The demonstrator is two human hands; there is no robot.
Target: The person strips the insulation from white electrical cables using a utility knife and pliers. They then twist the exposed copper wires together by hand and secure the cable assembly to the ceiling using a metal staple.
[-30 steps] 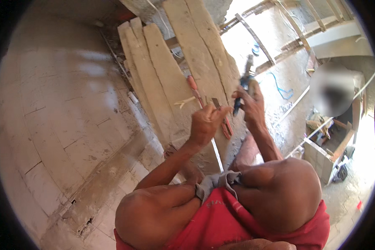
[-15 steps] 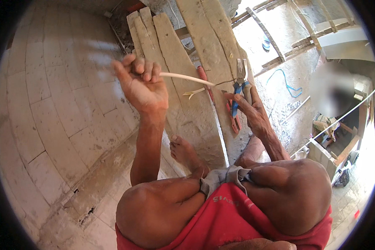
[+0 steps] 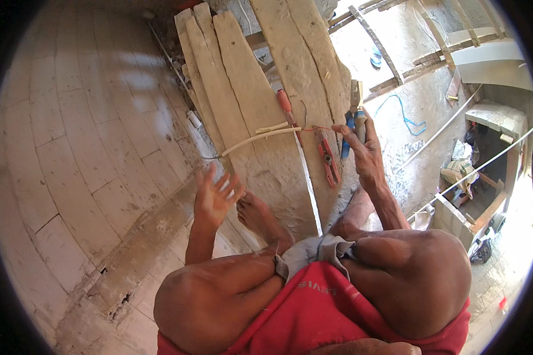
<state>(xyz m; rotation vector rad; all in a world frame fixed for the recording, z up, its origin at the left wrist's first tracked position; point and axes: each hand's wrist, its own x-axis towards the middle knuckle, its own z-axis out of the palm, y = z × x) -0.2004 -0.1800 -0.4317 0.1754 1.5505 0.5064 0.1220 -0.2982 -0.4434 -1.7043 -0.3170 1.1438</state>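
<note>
A white sheathed cable [image 3: 259, 136] curves over the wooden planks. Dark wire shows at its left end and a thin red wire at its right end. My left hand [image 3: 216, 194] is open below the cable's left end, fingers spread, holding nothing. In my right hand [image 3: 366, 155] are blue-handled pliers [image 3: 347, 137], jaws pointing away from me. The red wire reaches my right fingertips; whether they pinch it I cannot tell. Between the cable and my right hand lies a red-handled hand tool [image 3: 328, 161]. A red-handled screwdriver [image 3: 285, 104] rests across the gap between planks.
The worn planks [image 3: 302, 65] form a bench in front of me, with my bare foot [image 3: 260, 219] on the left. Tiled floor [image 3: 95, 130] spreads to the left. A blue cord [image 3: 406, 115] lies on the right, near a rough wooden frame [image 3: 485, 216] holding bags.
My left hand has let go of the cable and moved down toward me. The cable's left end has dropped toward the planks. My right hand keeps the pliers, shifted slightly right.
</note>
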